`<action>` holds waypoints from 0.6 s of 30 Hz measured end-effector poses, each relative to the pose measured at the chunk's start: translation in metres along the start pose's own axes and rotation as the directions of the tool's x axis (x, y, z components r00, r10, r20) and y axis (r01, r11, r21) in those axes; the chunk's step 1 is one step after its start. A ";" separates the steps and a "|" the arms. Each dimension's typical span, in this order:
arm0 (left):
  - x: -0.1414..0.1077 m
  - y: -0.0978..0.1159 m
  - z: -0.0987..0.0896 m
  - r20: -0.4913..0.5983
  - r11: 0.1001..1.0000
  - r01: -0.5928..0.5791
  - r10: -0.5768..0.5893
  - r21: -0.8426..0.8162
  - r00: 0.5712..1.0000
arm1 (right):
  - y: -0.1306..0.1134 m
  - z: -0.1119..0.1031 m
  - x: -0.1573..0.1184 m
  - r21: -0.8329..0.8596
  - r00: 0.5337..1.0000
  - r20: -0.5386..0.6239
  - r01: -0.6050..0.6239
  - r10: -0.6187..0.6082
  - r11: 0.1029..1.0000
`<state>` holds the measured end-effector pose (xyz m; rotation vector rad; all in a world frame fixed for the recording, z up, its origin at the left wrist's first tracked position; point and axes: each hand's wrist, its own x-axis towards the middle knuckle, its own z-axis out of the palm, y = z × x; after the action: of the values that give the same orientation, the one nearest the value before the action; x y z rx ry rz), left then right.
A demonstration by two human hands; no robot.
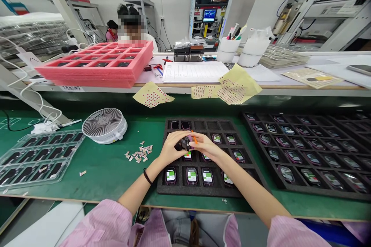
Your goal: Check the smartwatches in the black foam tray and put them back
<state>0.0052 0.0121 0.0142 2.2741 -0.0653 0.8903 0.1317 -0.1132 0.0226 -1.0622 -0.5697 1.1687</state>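
Above the black foam tray [199, 189], my left hand [170, 146] is closed around a dark smartwatch [182, 144]. The fingers of my right hand [207, 147] pinch a thin orange tool [194, 137] against the watch's right side, where a bit of purple shows. The tool's exact kind and its tip are hard to make out. Several square watches lie in the tray's compartments below, many with lit green-and-white screens, such as one watch [191, 176] in the front row. Two dark-screened watches [180, 125] sit in the back row.
Left of the tray are a pile of small metallic pieces [140, 153], a white round fan [104, 125] and a clear plastic tray [40, 154] of black parts. A second foam tray [307, 162] of watches stands right. Pink foam [95, 65] rests on the shelf; a person sits behind.
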 end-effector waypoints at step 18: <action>0.001 0.000 0.003 -0.092 0.999 -0.031 0.035 0.040 0.995 | -0.009 0.002 -0.001 -0.062 0.988 -0.011 0.151 -0.152 0.987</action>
<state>0.0077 0.0106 0.0127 2.2696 -0.0448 1.0218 0.1339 -0.1137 0.0318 -1.0595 -0.6662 1.0146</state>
